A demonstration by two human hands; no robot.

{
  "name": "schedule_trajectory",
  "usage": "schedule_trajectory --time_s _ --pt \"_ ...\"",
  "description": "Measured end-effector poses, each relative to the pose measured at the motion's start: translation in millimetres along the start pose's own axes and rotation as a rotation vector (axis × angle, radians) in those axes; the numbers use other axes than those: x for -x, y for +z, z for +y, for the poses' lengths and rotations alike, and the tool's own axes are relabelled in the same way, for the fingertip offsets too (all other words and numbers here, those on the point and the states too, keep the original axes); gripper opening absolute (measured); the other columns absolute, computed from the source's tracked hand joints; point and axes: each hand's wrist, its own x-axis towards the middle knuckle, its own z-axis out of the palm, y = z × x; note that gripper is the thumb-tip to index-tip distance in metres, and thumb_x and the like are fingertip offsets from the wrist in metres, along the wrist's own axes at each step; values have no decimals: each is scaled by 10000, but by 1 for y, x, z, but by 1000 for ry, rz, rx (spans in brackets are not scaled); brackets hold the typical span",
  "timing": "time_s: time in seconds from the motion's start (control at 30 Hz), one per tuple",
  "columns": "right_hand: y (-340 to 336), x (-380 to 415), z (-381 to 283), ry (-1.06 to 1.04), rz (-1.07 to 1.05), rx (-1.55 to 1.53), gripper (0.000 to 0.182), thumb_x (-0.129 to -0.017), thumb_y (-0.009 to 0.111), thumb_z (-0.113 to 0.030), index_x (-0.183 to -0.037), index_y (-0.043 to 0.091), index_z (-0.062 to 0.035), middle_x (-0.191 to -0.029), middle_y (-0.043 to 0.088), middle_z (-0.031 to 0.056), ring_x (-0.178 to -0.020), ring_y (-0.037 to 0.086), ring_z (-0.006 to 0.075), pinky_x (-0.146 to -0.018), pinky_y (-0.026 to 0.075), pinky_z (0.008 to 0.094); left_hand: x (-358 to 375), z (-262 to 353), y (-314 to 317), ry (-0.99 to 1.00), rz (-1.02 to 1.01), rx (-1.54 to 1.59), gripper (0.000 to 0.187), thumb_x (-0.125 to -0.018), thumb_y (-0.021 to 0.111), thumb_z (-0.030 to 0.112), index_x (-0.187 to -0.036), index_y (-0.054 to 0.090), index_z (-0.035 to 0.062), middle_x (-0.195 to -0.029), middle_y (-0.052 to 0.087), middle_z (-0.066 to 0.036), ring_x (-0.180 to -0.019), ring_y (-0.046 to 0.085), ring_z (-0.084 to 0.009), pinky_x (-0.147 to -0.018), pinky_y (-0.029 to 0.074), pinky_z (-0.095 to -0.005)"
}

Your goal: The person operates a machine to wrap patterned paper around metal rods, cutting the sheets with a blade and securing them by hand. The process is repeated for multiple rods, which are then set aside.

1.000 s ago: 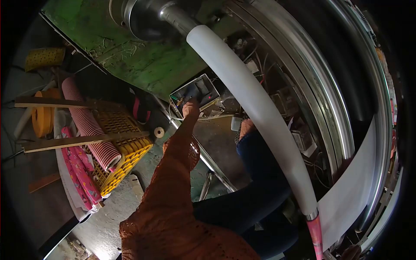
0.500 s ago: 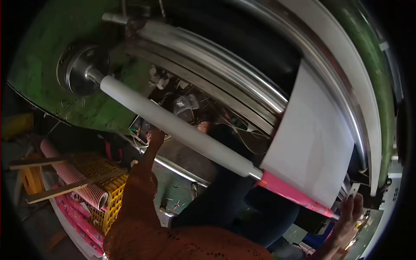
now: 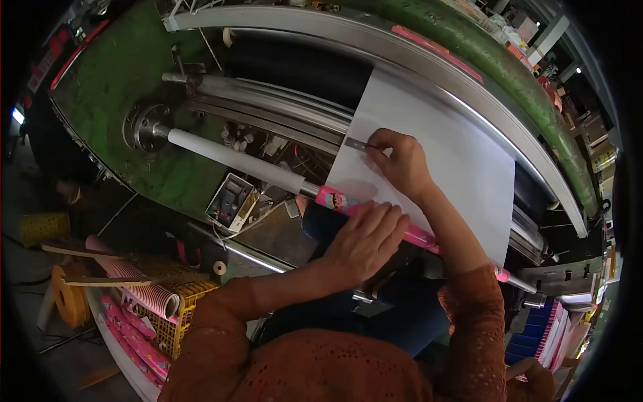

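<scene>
My left hand lies with its fingers stretched over a pink printed roll on a metal shaft. Above it, my right hand pinches a thin, flat metal blade. The blade reaches to the left edge of a wide white sheet, which runs from the machine's rollers down to the pink roll. Left of the pink roll, the same shaft carries a white sleeve and ends in a round metal flange.
Below the shaft, a small open box holds loose items. A yellow crate with a striped roll stands lower left. Long metal rollers and a curved metal beam cross behind. Blue and pink stacked material sits lower right.
My left hand has come up from below the shaft onto the pink roll. My right hand has left the roll's right end and now holds the blade at the sheet's left edge.
</scene>
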Motion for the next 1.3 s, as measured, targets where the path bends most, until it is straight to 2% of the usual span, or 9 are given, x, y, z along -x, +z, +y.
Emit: schedule_trajectory --time_s 0.13,0.4,0.57,0.9,1.07,1.1,1.17,1.23,1.3 --pt "13 -7 2 68 -22 47 95 -782 659 -121 -851 663 -56 -781 679 121 -727 654 300 -658 515 374 -14 -3 -1 -82 -174 -91 434 -823 620 272 -1126 560 -33 -1096 546 -140 -1030 521 -282 -1003 375 -414" --pt "28 -17 6 -50 -69 180 80 -735 623 -129 -777 656 -69 -736 658 149 -727 647 343 -644 523 431 -13 -18 13 -15 -255 -183 221 -728 639 242 -834 555 67 -838 523 -63 -843 502 -216 -745 375 -352" --pt "29 -35 -11 -189 -222 423 69 -705 613 -82 -748 661 -58 -777 675 140 -748 670 326 -665 539 418 -16 -20 9 -8 -303 -116 259 -721 667 252 -875 561 71 -884 540 -69 -874 518 -239 -762 383 -368" --pt "-130 126 108 -75 -314 659 129 -826 579 -197 -837 607 -71 -826 626 99 -800 644 287 -682 515 407 -11 -19 17 -14 -328 -281 470 -584 806 219 -947 547 68 -943 548 -98 -896 536 -289 -787 407 -425" --pt "-271 247 178 383 -468 1087 85 -814 577 -131 -767 595 -62 -776 613 109 -728 634 292 -612 505 389 -10 -25 15 57 -291 -312 472 -586 802 190 -958 541 63 -930 545 -103 -879 538 -295 -775 425 -432" --pt "-285 253 159 402 -453 1097 85 -814 577 -131 -767 595 -62 -776 613 109 -728 634 292 -612 505 389 -12 -26 14 63 -323 -300 470 -589 799 175 -964 539 62 -925 543 -105 -875 540 -297 -773 430 -432" --pt "-291 266 109 173 321 751 66 -762 637 -37 -749 572 -33 -731 595 128 -709 625 305 -594 488 379 -10 -28 11 82 -352 -276 468 -593 795 160 -970 538 60 -919 542 -108 -870 542 -300 -772 435 -432" --pt "-259 273 77 182 553 411 115 -727 672 15 -779 575 -18 -740 591 131 -698 615 312 -599 484 364 -12 -31 12 78 -404 -281 458 -596 790 137 -967 531 62 -889 534 -107 -847 545 -306 -753 436 -424" --pt "-223 282 62 189 466 256 137 -751 688 58 -846 612 -5 -804 623 111 -715 638 247 -604 508 308 -20 -21 20 104 -411 -269 444 -607 789 153 -957 530 67 -879 534 -105 -839 548 -307 -741 437 -423"
